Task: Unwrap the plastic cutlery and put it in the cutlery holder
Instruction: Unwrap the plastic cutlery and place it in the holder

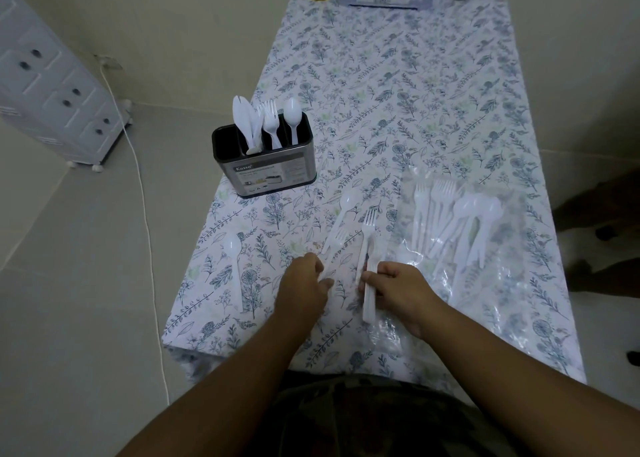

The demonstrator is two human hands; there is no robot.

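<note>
Plastic cutlery [450,224] mostly sits on its wrapper on the tabletop [415,92], few pieces in the holder [265,160] (lots left), right hand [398,290] grip pinching forks [369,276], left hand [304,286] loosely curled, empty.

1 wide-angle head-worn camera looks forward and steeply down along the table [433,85], close above the left hand [304,285] and right hand [401,292]; floor shows at both sides, edges bent.
</note>
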